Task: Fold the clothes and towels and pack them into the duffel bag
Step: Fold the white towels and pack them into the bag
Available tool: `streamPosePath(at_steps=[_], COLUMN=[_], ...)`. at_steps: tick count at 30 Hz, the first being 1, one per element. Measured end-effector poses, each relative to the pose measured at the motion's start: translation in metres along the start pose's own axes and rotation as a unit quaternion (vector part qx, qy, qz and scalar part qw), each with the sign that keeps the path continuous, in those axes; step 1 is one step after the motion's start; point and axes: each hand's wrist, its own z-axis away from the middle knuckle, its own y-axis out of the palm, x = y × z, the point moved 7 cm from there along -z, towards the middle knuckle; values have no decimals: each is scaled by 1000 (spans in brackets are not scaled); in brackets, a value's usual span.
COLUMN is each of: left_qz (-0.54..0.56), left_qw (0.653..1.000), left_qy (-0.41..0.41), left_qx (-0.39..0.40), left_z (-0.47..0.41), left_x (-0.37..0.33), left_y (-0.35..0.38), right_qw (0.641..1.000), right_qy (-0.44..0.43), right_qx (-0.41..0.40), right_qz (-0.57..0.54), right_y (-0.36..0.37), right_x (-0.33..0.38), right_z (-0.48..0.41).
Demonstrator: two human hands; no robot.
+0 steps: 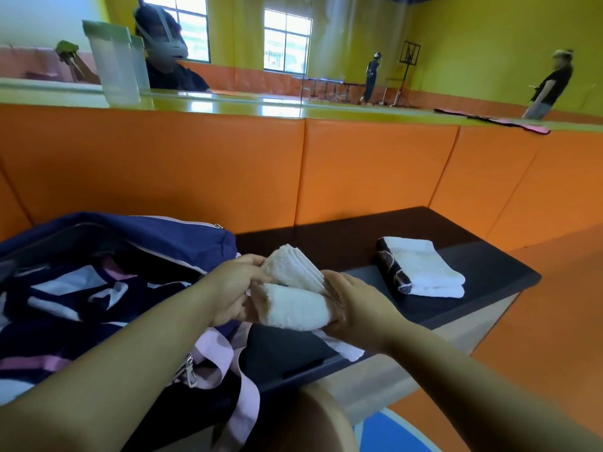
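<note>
A small white towel (pixel 295 290), folded into a thick bundle, is held in front of me above the black bench. My left hand (pixel 233 287) grips its left end and my right hand (pixel 350 305) grips its right end. One loose corner hangs below my right wrist. The navy duffel bag (pixel 156 236) lies open at the left, with navy, white and pink clothes (pixel 65 298) inside. Its pink strap (pixel 225 357) hangs over the bench edge. A second folded white towel with a dark patterned border (pixel 422 270) rests on the bench to the right.
The black bench top (pixel 326 236) stands against an orange padded wall (pixel 228 164). A mirror above shows a seated person, clear containers (pixel 112 63), and people standing far off. Orange floor lies to the right, with a blue patch near my knee.
</note>
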Motion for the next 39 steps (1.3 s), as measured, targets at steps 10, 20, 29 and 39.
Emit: streamPosePath(at_steps=[10,20,29,39], left_qz=[-377,-309,-657,-623], left_qw=[914,901,666,699], left_qy=[150,259,176,48], left_qx=[17,-158,-307,-347], left_z=[48,110,170,183], left_x=[-18,-52,-13,-4], left_y=[-21,-137,-251,-300], right_qw=[989,986,965,945], right_qy=[-36,-145,-235,-259], right_qx=[124,33,30,43], right_qz=[-67,-79,113,194], right_y=[-31,-42,-11,32], right_x=[42,144,246,298], right_z=[-25,-74,-117,-136])
